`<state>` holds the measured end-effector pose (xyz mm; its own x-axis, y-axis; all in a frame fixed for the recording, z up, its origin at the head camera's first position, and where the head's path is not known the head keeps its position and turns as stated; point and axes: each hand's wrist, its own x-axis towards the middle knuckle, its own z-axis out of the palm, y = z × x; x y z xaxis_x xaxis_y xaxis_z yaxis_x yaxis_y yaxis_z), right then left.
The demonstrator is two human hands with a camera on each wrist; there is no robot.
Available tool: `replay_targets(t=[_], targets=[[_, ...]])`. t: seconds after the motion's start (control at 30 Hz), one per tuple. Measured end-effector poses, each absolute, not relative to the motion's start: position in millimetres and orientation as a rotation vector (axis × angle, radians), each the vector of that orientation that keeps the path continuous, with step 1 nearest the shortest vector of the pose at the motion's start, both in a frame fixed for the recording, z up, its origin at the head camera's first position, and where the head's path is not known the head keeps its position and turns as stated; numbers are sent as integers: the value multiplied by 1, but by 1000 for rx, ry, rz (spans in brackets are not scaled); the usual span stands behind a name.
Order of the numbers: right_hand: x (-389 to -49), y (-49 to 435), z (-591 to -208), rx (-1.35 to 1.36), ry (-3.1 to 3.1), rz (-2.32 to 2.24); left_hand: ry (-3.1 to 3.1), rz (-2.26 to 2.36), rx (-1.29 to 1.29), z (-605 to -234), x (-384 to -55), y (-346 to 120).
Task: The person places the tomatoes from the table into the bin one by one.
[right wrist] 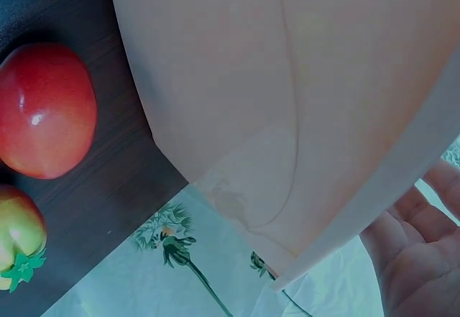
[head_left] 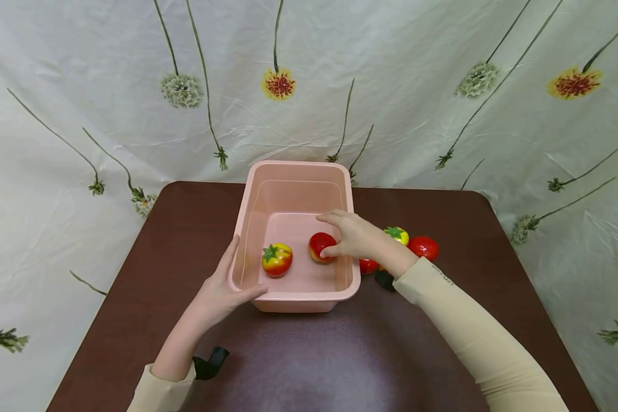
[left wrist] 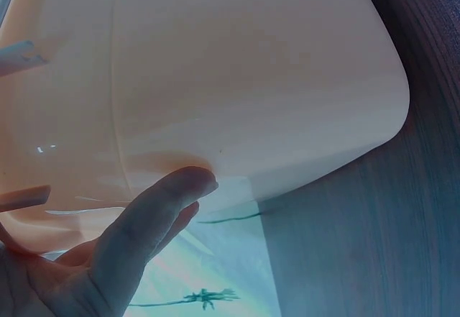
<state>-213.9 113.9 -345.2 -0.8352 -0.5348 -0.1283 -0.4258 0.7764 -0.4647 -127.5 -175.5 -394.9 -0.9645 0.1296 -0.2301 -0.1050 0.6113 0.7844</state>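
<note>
A pink plastic bin (head_left: 296, 305) stands on the table. My left hand (head_left: 225, 292) holds its near left corner, thumb over the front rim and fingers along the left side; the left wrist view shows straight fingers (left wrist: 154, 209) against the outer wall. My right hand (head_left: 352, 236) reaches over the right rim with thumb and fingers spread above a round red toy fruit (head_left: 319, 245) on the bin floor. The thumb overlaps this fruit's right side. Left of it lies a red-yellow toy tomato (head_left: 277, 262) with a green leafy top. The right palm (right wrist: 420, 267) shows beyond the rim in the right wrist view.
Right of the bin, partly behind my right forearm, several toy fruits lie on the dark table (head_left: 195, 229): a red one (head_left: 423, 247), a yellow one (head_left: 399, 234) with a green top, another red one (head_left: 367, 266). A white flowered cloth (head_left: 401, 103) hangs behind.
</note>
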Motion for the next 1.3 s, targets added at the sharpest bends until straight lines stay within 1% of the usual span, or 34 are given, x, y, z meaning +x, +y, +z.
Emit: replay_targets(t=[0.3,0.67,0.9,1.13,1.3], targets=[[-214,116,-346,-757,2728,-699,2551,1266,0,-395,-126,-175],[-212,137,-338,-639,2731,-1222,2573,1260,16,-395,-126,-175],[-212,161,-335,-505,2674,-1485,2574,1278,29,-395,-126,-175],[-209,188,-339,-303,2664,-1516,2576,1266,26,-394,-127,-175],[-204,206,-350,-226,2670,-1510,2571,1258,15,-394,-128,-175]])
